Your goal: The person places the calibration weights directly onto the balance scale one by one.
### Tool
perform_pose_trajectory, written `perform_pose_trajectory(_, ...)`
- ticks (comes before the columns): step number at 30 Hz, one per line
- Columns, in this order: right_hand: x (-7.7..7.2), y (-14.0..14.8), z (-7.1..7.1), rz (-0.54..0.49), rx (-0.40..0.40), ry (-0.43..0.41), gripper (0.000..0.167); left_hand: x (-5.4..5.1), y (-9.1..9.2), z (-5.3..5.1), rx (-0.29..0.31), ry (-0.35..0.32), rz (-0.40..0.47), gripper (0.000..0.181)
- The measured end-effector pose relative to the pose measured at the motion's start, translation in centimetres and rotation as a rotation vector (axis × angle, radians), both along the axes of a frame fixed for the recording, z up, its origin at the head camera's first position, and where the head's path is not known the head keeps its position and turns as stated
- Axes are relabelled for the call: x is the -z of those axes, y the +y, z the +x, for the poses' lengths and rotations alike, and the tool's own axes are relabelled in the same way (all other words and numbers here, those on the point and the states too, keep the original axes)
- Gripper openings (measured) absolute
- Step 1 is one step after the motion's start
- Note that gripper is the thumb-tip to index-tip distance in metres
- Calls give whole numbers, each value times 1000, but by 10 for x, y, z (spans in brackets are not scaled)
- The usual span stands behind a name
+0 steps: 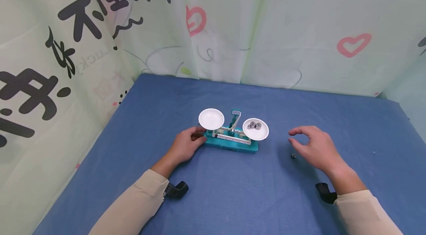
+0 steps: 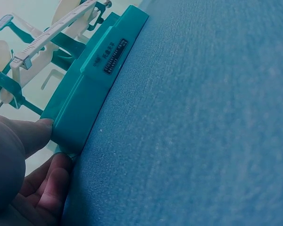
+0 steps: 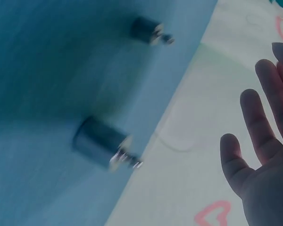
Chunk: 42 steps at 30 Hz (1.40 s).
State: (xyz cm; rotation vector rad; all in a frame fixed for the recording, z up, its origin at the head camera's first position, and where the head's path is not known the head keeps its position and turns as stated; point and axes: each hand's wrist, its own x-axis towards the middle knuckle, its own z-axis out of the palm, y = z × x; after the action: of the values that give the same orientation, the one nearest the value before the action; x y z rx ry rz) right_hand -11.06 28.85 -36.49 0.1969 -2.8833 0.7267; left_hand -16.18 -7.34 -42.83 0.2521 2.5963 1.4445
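Observation:
A balance scale with a teal base has a bare white left pan; its right pan, holding several small metal weights, sits lower. My left hand grips the left end of the base. In the left wrist view, the thumb presses the end of the teal base with curled fingers below it. To the right of the scale my right hand hovers, thumb and fingers apart, holding nothing. A small weight lies below it; the right wrist view shows a larger weight and a smaller one, both blurred.
A blue cloth covers the table. Behind it and along the left side hangs a pale curtain with black characters and pink hearts. Black wrist devices show at both sleeves.

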Motion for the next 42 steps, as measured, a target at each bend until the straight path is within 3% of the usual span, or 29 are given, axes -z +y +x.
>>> perform_pose_trajectory(8, 8, 15, 10, 58, -1, -80, 23, -1, 0, -2, 0, -3, 6, 32)
perform_pose_trajectory(18, 16, 23, 8, 100, -34, -202, 25, 0, 0, -3, 5, -3, -6, 32)
perform_pose_trajectory(32, 26, 26, 7, 190, -103, -209, 15, -1, 1, -1, -5, 5, -12, 30)
perform_pose_trajectory(42, 26, 22, 6, 192, -101, -213, 10, -1, 1, 0, -5, 7, -4, 30)
